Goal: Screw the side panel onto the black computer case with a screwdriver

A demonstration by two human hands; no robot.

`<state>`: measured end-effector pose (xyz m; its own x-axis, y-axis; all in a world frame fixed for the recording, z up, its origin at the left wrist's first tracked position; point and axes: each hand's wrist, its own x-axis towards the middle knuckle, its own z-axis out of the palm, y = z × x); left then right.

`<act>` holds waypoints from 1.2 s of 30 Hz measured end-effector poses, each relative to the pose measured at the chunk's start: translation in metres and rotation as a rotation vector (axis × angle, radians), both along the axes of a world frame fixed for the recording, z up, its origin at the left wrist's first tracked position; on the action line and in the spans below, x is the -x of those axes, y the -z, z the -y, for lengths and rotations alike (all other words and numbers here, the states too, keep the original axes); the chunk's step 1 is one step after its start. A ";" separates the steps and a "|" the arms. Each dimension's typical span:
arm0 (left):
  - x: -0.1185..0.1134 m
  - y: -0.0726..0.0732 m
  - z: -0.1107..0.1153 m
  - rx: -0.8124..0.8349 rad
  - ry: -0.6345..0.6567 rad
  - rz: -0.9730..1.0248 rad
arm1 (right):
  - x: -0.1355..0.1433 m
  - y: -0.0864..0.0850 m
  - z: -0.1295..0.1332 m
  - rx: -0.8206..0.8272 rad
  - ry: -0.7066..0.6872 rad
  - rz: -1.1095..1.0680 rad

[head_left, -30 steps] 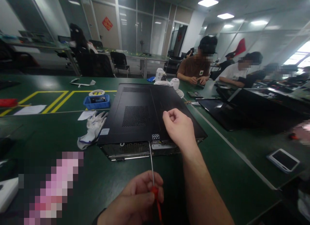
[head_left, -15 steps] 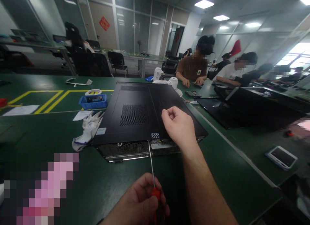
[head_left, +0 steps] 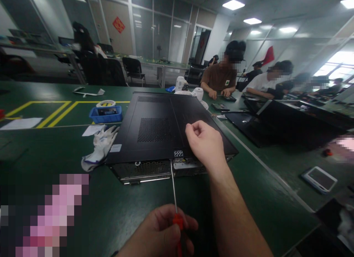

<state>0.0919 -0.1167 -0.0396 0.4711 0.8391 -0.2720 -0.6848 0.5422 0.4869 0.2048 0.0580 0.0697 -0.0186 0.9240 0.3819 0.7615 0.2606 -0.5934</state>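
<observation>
A black computer case (head_left: 155, 109) lies flat on the green table, its narrow end with vents and metal slots facing me. My left hand (head_left: 168, 229) is closed around the red handle of a screwdriver (head_left: 174, 190). The screwdriver's tip touches the upper edge of that end, just below a small patterned label (head_left: 178, 153). On the right part of the lid rests my right hand (head_left: 206, 142), its fingers curled in; anything inside them is hidden.
White gloves (head_left: 101, 148) and a blue bin (head_left: 105, 114) are left of the case. White devices (head_left: 181, 85) stand behind it. Black panels (head_left: 249, 127) and a white-framed device (head_left: 319, 179) lie to the right. Across the table, a person in brown (head_left: 221, 78) handles a small part.
The fingers of my left hand have loosened and spread a little around the screwdriver handle. The tip and my right hand stay in place; the view has shifted slightly.
</observation>
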 end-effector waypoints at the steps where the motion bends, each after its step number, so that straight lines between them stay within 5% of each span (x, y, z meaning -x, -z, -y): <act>1: 0.000 0.004 -0.001 -0.014 0.015 -0.008 | 0.000 0.000 0.000 0.000 0.001 -0.001; 8: -0.001 0.014 -0.004 -0.111 0.075 -0.031 | 0.000 -0.001 0.001 0.010 0.001 0.004; 19: 0.006 -0.004 -0.002 -0.166 0.163 0.211 | 0.000 0.001 0.001 -0.008 -0.005 0.000; 28: -0.011 0.028 -0.004 -0.264 0.101 0.269 | -0.001 0.000 0.002 -0.002 -0.001 -0.008; 36: 0.009 -0.002 0.000 -0.127 0.212 0.093 | -0.001 0.000 0.001 0.001 -0.007 -0.013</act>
